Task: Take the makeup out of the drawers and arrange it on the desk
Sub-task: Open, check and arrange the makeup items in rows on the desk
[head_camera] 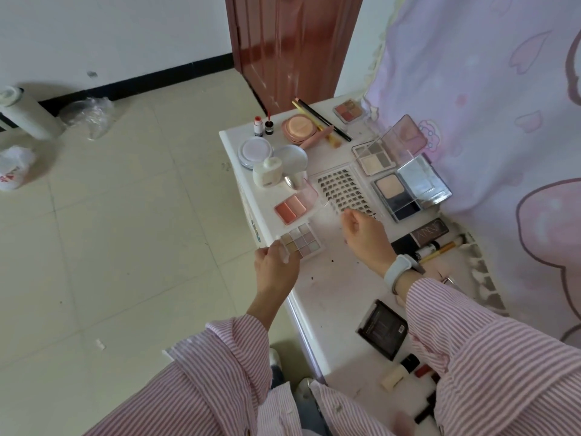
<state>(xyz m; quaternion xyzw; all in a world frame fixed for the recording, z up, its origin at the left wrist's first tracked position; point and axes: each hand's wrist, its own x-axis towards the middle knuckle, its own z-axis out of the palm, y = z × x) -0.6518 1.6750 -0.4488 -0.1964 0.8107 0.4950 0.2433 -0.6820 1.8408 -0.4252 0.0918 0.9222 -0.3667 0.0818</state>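
Obscured: the right sleeve [490,357] covers the near end of the desk [333,287]; a black box [382,328], a cream-bodied bottle [397,374] and several dark tubes show only in part beside it. The brushes and dark tube [421,239] by the curtain [471,89] are half hidden behind the right wrist and its white band [397,270]. Print on all packaging is too blurred to read. No drawers are visible.

Left hand [276,265]: thumb and fingers closed on the near-left corner of a nine-pan eyeshadow palette [300,243], at the desk's left edge. Pans are pale: beige, lilac, grey, in a white frame. Whether the palette rests on the desk or is lifted, cannot tell.

Right hand [366,237]: over the desk, just right of the palette, fingers curled loosely inward, holding nothing visible. Its fingertips overlap the near edge of the lash tray [342,190]; contact cannot be judged.

Already laid out, farther along the desk: peach blush duo [290,207], grey-toned palette [374,157] with raised clear lid, powder compact [405,191] with mirror open, round pink cushion compact [298,129], two round tins [256,151], white jar [268,171], small quad palette [347,111], pencils [320,119].
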